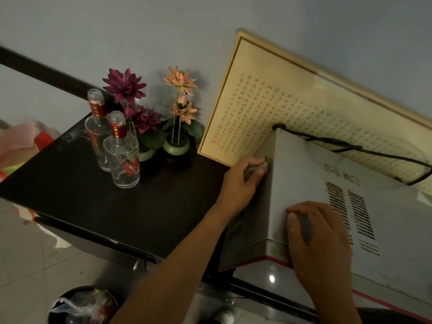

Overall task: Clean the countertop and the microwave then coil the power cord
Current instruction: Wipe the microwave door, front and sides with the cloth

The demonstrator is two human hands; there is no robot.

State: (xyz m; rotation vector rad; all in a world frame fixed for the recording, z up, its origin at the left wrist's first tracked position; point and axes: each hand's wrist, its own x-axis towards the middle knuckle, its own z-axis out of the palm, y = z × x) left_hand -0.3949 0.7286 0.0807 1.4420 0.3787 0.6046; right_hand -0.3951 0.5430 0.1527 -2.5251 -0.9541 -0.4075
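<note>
A white microwave (311, 183) with rusty vent slots stands on the dark countertop (93, 195) at the right. Its black power cord (364, 149) lies loose across the top rear edge. My left hand (240, 181) presses a grey cloth (256, 168) against the microwave's left side, near its upper back corner. My right hand (320, 239) rests on the microwave's top near the front left edge, and something grey (305, 226) shows under its fingers; I cannot tell what it is.
Two clear glass bottles (121, 155) with red labels stand on the countertop, with artificial flowers (177, 108) in small green pots behind them. A framed calligraphy panel (257, 108) leans on the wall behind the microwave. A bin (81, 305) sits on the floor below.
</note>
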